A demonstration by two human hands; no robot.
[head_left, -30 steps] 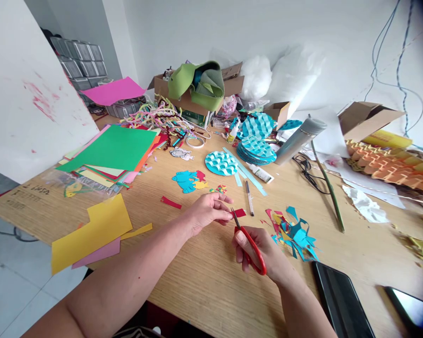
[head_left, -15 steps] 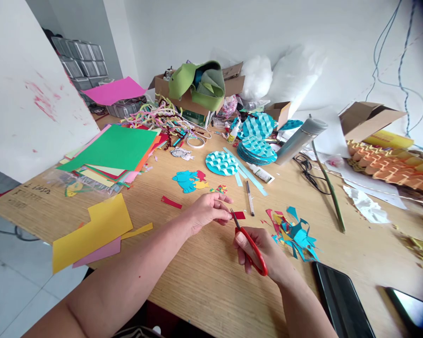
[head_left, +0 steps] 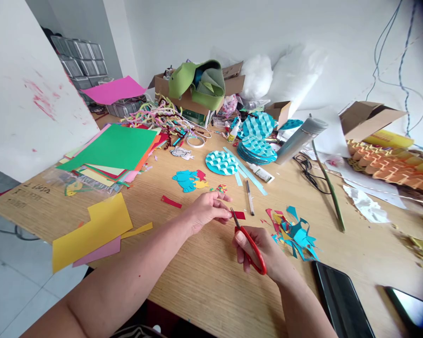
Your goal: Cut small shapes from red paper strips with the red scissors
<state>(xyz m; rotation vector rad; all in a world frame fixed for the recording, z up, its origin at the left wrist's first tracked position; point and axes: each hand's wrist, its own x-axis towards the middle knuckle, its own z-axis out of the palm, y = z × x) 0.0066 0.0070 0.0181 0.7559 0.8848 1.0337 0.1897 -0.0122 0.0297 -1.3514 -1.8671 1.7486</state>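
Observation:
My left hand (head_left: 206, 211) pinches a small red paper piece (head_left: 238, 215) above the wooden table (head_left: 204, 277). My right hand (head_left: 259, 253) grips red-handled scissors (head_left: 248, 244), whose blades meet the red piece. Just right of the scissors lies a heap of blue, red and yellow paper scraps (head_left: 294, 232). A red paper strip (head_left: 171, 202) lies left of my left hand. A black pen (head_left: 248, 197) rests beyond the hands.
Stacked coloured paper topped by a green sheet (head_left: 114, 148) lies far left, with a yellow sheet (head_left: 91, 230) nearer. Blue wave-pattern discs (head_left: 221, 162), a blue paper fish (head_left: 186, 180), a glue tube (head_left: 261, 172), a metal flask (head_left: 299, 136) and cardboard boxes (head_left: 368, 117) crowd the back. A dark tablet (head_left: 340, 300) lies near right.
Almost nothing has changed; both hands stay in place with the scissors at the red piece, shifting only a touch.

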